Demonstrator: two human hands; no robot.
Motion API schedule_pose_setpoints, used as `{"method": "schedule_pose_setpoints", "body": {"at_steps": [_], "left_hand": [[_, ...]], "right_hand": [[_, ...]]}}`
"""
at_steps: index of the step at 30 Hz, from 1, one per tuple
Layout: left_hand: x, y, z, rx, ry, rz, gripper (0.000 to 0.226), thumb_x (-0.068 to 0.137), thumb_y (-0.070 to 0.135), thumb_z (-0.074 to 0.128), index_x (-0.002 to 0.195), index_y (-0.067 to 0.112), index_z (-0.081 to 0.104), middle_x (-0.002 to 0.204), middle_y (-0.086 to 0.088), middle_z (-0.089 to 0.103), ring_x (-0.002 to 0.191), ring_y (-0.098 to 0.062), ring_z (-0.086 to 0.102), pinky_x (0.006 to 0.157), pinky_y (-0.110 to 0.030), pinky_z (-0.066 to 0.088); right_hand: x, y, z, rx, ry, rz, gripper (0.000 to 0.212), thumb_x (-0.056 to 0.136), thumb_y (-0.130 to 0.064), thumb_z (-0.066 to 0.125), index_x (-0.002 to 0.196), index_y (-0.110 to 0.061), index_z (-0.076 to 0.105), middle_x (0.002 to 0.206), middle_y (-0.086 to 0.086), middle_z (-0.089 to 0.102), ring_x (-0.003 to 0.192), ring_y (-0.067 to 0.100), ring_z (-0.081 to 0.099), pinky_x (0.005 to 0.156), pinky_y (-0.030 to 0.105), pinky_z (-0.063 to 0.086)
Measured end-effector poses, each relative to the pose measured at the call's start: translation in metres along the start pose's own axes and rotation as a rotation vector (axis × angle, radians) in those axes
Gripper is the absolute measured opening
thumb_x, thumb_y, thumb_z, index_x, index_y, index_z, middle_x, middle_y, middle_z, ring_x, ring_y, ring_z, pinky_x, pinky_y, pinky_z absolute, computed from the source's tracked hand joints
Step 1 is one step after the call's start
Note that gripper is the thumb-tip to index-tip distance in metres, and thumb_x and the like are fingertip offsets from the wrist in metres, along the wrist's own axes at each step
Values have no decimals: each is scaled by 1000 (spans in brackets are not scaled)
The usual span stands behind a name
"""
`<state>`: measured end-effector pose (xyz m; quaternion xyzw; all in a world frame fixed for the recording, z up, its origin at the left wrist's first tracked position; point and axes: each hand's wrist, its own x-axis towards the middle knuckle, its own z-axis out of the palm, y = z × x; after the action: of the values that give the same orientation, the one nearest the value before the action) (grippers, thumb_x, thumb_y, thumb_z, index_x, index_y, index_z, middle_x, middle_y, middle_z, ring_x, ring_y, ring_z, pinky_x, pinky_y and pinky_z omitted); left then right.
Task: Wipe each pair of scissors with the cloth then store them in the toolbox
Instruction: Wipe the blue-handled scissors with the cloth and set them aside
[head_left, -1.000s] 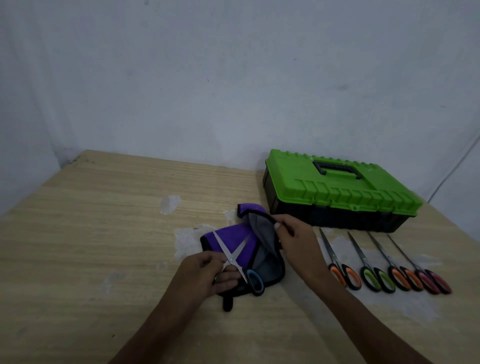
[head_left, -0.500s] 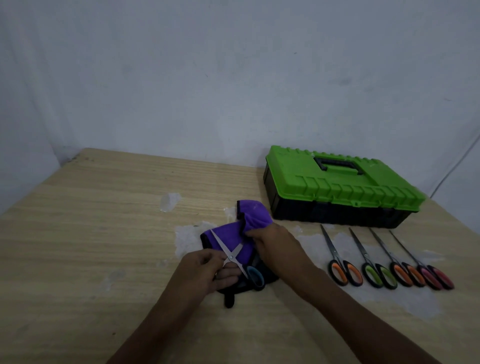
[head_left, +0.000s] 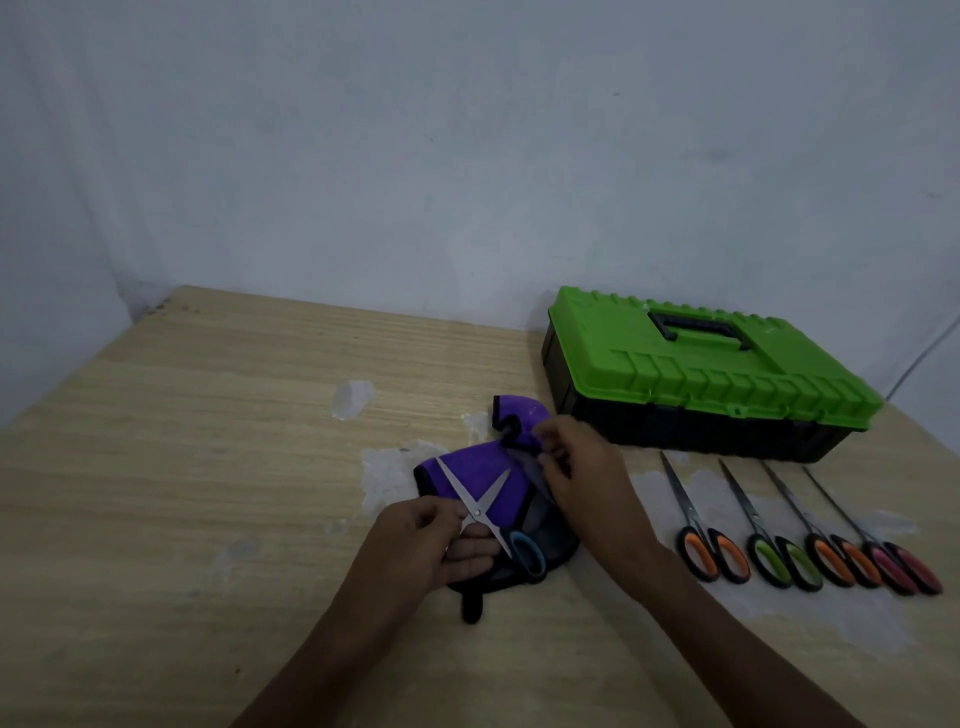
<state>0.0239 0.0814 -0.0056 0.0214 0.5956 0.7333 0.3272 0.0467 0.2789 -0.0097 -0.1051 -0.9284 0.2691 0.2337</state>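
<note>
Purple-and-grey cloth (head_left: 485, 475) under blue-handled open scissors (head_left: 493, 514) at the table's near centre.
Left hand (head_left: 421, 545) grips the scissors; right hand (head_left: 576, 467) pinches the cloth's far fold; closed green-lidded toolbox (head_left: 701, 374) sits far right.

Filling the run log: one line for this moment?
left hand: holds open blue-handled scissors | right hand: grips purple cloth | toolbox: shut

Single head-mounted view, looking forward and down from above the near edge of the wooden table (head_left: 218, 415), close over it. The green toolbox (head_left: 701, 374) sits right of centre (the chosen landmark); the wall rises behind it and fills the upper half. No second view.
</note>
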Motion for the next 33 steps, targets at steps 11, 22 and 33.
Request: {"method": "schedule_pose_setpoints", "body": {"at_steps": [11, 22, 33], "left_hand": [[-3, 0, 2, 36, 63, 0, 20, 101, 7, 47, 101, -3, 63, 90, -21, 75, 79, -29, 77, 69, -36, 64], [4, -1, -2, 107, -19, 13, 25, 100, 3, 46, 98, -10, 67, 87, -22, 75, 79, -28, 77, 68, -32, 63], [0, -1, -1, 117, -10, 17, 21, 101, 4, 47, 101, -6, 65, 92, -22, 74, 80, -26, 77, 64, -26, 62]], "right_hand": [[-4, 1, 3, -187, -100, -68, 8, 89, -19, 61, 96, -19, 65, 92, -4, 62, 91, 13, 57, 71, 25, 44], [-19, -45, 12, -153, -428, -273, 25, 97, -28, 46, 109, -25, 67, 96, -3, 71, 85, 10, 62, 78, 30, 51], [29, -42, 28, -228, -505, -186, 24, 91, -17, 60, 111, -25, 71, 106, 1, 72, 98, 20, 62, 78, 31, 51]]}}
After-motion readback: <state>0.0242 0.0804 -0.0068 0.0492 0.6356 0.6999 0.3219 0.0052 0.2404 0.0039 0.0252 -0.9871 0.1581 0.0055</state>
